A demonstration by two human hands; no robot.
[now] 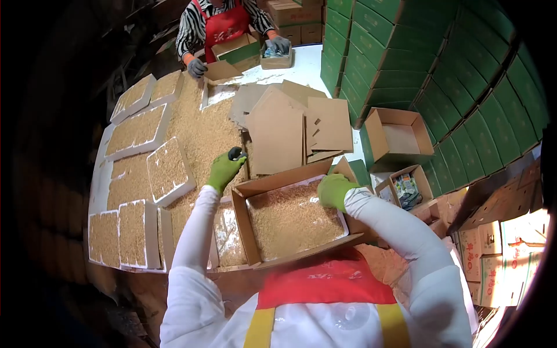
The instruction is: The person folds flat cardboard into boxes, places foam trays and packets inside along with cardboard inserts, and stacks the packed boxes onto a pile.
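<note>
In front of me an open cardboard box (246,229) holds a white foam tray (347,224) filled with tan, grain-like loose material (296,217). My left hand (224,170), in a green glove with dark fingertips, is beyond the box's left corner, over loose grain. Its thumb and fingers are curled together in a pinch; a small pale spot shows there, too small to name. My right hand (336,191), gloved in green, reaches over the box's right far corner, its curled fingers at the tray's edge. What those fingers grip is hidden.
Foam trays of grain (136,130) line the table's left side. Flat cardboard sheets (275,130) lie beyond the box. To the right are an open box (400,136), a small box of packets (409,188) and stacked green boxes (377,52). A co-worker (223,29) handles boxes opposite.
</note>
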